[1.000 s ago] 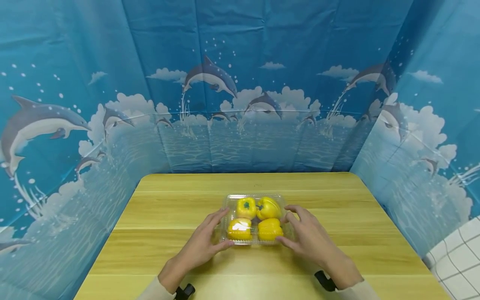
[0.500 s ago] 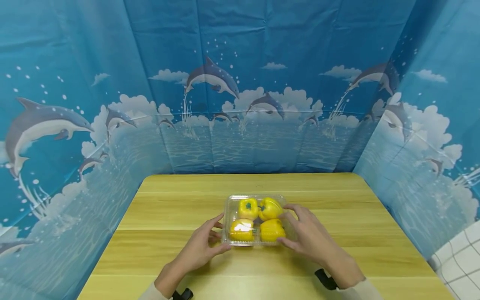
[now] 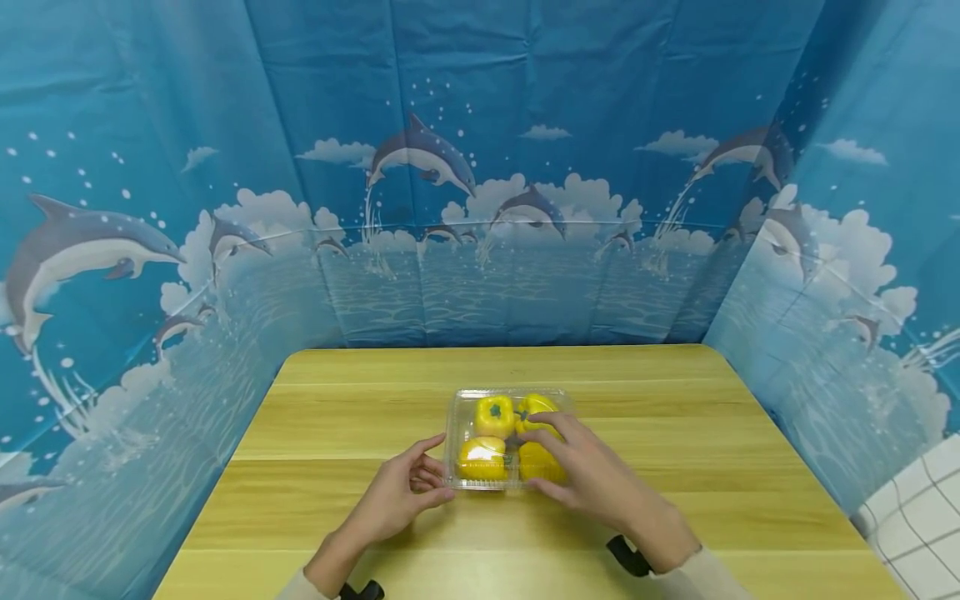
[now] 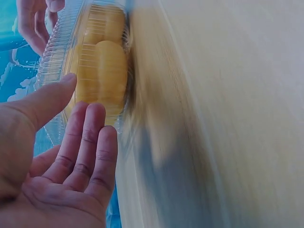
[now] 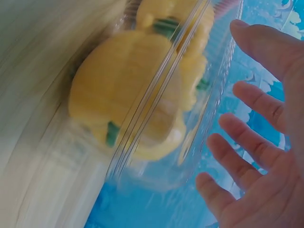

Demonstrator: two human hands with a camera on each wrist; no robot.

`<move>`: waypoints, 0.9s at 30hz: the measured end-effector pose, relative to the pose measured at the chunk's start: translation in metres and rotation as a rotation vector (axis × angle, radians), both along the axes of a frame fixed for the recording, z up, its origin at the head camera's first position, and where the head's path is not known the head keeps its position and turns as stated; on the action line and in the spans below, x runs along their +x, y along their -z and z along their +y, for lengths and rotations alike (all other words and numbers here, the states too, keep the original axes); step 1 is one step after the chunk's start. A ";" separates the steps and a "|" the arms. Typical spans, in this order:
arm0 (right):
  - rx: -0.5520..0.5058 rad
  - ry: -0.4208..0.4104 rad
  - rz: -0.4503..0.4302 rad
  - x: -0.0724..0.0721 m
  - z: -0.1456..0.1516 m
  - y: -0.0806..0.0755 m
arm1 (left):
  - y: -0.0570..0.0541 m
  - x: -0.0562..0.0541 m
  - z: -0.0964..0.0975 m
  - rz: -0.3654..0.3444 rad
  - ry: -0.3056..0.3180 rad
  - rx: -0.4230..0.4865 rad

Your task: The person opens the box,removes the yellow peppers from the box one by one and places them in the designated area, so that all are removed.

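A clear plastic clamshell box [image 3: 480, 487] with several yellow bell peppers [image 3: 482, 460] inside sits on the wooden table, its lid down. At its left side is my left hand [image 3: 393, 500], fingers slightly bent, fingertips right at the wall. The left wrist view has this hand [image 4: 78, 166] palm up beside the box [image 4: 57, 61], nothing in it. My right hand [image 3: 592, 479] reaches over the right part of the lid, fingers spread, hiding part of the right-hand peppers. In the right wrist view the fingers [image 5: 256, 145] stand apart along the box's top, holding nothing.
The pale wooden table [image 3: 360, 400] extends on every side of the box. Behind and beside it hangs a blue curtain [image 3: 480, 283] printed with dolphins. White cloth with a dark grid [image 3: 915, 517] lies at the far right.
My right hand has moved left, from the box's right side to over its lid. The left hand's fingers have drawn back slightly from the left edge. The box has stayed almost in place.
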State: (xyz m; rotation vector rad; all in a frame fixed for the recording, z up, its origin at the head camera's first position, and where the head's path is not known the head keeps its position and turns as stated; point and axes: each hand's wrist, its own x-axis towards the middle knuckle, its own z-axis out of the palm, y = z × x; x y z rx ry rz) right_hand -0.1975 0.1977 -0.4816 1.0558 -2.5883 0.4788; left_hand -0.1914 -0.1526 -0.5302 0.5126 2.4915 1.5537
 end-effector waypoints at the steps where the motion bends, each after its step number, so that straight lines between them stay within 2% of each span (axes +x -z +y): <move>1: -0.001 -0.012 -0.002 0.000 -0.003 0.000 | 0.000 0.000 0.000 -0.005 -0.002 0.006; 8: -0.013 -0.079 -0.010 -0.004 -0.023 0.000 | 0.004 0.002 0.000 -0.036 -0.005 0.057; 17: 0.003 -0.149 0.075 -0.009 -0.045 0.004 | 0.007 0.006 -0.003 -0.098 -0.012 0.140; 27: 0.007 -0.190 0.005 -0.010 -0.065 0.009 | 0.008 0.008 -0.001 -0.171 0.006 0.193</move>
